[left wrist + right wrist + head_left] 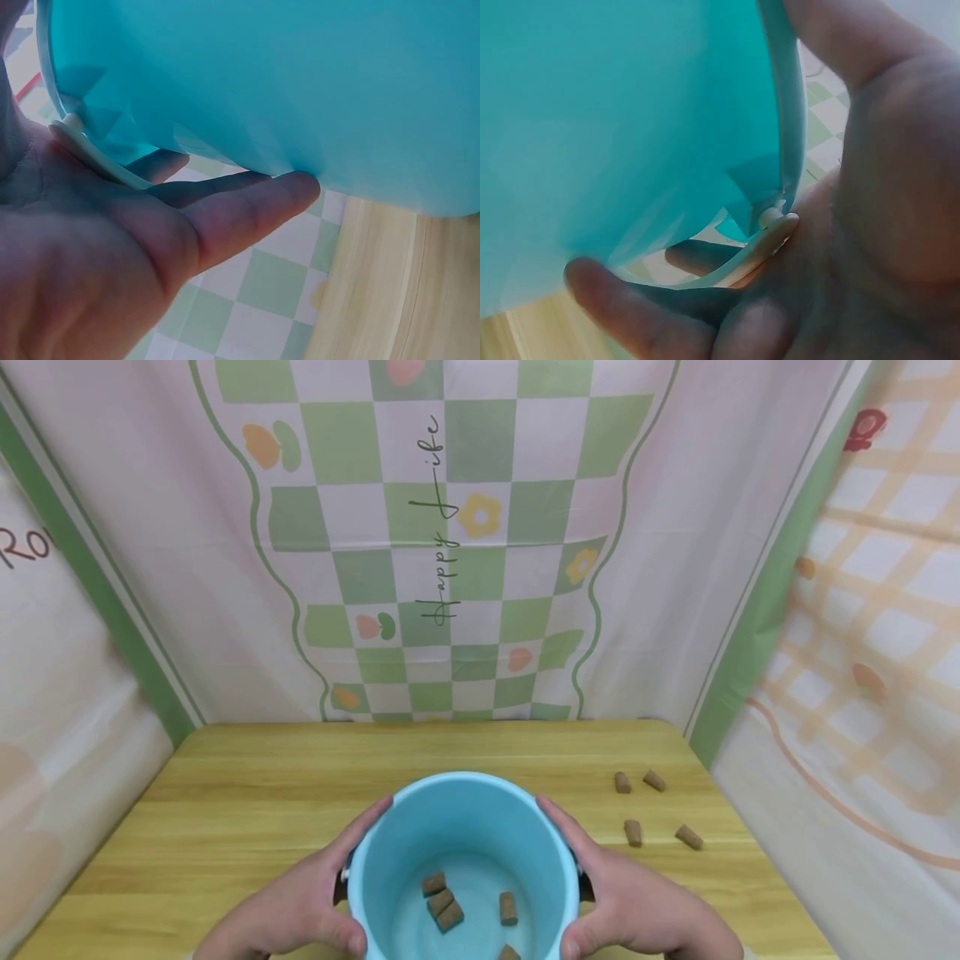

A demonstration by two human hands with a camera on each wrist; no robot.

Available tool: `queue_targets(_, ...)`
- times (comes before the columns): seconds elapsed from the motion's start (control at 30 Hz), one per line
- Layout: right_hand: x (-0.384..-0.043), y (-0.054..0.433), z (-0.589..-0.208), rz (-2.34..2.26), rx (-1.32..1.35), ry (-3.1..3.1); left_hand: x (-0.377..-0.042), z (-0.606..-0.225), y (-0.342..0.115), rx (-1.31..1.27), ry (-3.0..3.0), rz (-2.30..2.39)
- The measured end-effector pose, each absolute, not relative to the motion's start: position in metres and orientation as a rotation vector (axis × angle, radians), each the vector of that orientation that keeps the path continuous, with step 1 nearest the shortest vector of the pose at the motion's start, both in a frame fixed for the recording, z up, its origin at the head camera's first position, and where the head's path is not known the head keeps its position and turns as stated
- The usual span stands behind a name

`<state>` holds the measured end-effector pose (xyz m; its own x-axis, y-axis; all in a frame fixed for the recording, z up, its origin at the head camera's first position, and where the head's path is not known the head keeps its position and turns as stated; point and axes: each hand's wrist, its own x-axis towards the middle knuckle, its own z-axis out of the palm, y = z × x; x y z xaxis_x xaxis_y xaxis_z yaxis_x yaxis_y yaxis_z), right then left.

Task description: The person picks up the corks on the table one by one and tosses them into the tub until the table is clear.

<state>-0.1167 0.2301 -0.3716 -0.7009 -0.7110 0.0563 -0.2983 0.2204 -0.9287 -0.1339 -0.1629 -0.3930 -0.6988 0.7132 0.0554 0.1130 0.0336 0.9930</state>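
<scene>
Nearest: left hand (307, 893) and right hand (630, 893), fingers spread wide, gripping a light-blue bucket (457, 814) from opposite sides, thumbs at the near rim (pale handle (742, 259) close by each palm). Bucket low in the head view, mouth up. Inside: three brown pieces (440, 902) huddled, one apart, another partly in view. Beyond the right hand, four loose pieces (633, 832) on the wood-grain surface (300, 777). Farthest: checked cloth (480, 568), lettered "Happy Life".

Left hand (300, 893) and right hand (637, 893) hold a blue bucket (465, 802), 5 brown plugs (507, 908) inside, 4 plugs (633, 833) outside.
</scene>
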Motion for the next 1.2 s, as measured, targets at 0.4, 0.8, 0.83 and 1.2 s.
queue_targets(0.4,-0.115,0.248,-0.366,-1.411,-0.847,2.167,-0.134,-0.392,-0.164,0.88,1.856,1.713)
queue_targets(0.8,-0.134,0.289,-0.364,-0.781,-0.499,3.203,-0.135,-0.392,-0.164,0.838,1.842,1.715)
queue_targets(0.83,-0.137,0.293,-0.364,-0.719,-0.446,3.258,-0.135,-0.392,-0.164,0.84,1.84,1.716)
queue_targets(1.2,-0.143,0.333,-0.362,-0.696,0.02,3.445,-0.134,-0.392,-0.164,0.827,1.847,1.715)
